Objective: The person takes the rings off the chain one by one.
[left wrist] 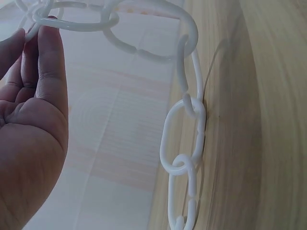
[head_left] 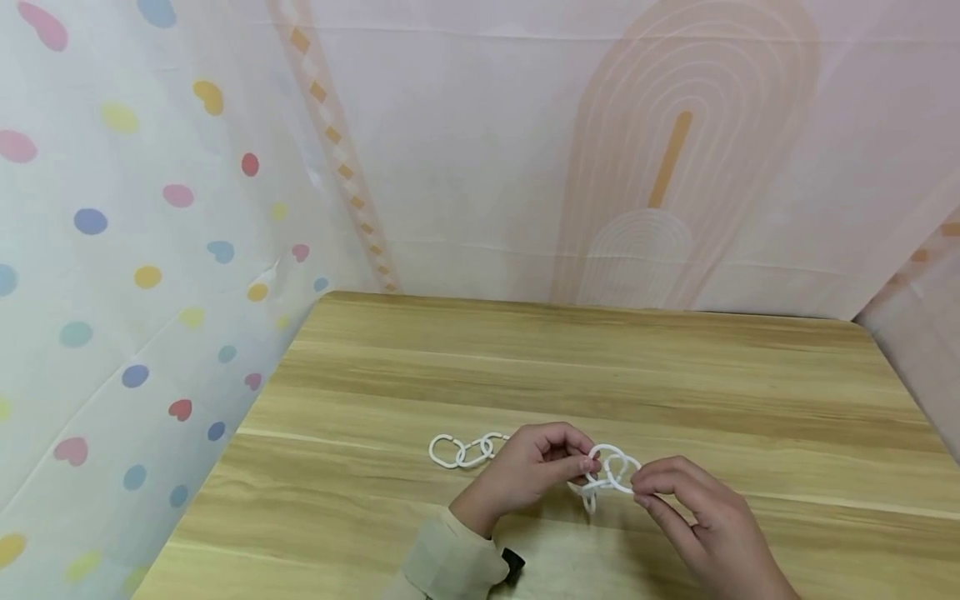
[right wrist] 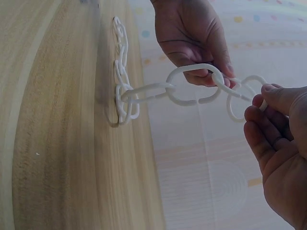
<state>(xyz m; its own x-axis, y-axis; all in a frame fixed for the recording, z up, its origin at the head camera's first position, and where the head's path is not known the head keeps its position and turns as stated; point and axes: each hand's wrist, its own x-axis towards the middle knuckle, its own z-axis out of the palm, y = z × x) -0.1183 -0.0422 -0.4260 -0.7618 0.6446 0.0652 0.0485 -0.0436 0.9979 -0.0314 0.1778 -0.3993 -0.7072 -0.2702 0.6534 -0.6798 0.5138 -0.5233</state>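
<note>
A chain of white plastic links [left wrist: 163, 139] runs between both hands. In the head view my left hand [head_left: 525, 471] pinches one link between thumb and fingers. Just to its right, my right hand [head_left: 701, 512] pinches a neighbouring white link [head_left: 636, 463] by its edge. The raised links overlap between the fingertips, and part of the chain hangs below the left hand. More of the chain [head_left: 447, 467] lies on the table to the left, partly hidden behind the left hand. Small gaps show in several links in the left wrist view.
The wood-grain table [head_left: 337, 517] spreads under the hands. A patterned cloth [head_left: 480, 167] hangs along its back edge, and a dotted cloth [head_left: 150, 333] hangs at the left. A black piece [head_left: 513, 565] sits beside the left sleeve [head_left: 457, 558].
</note>
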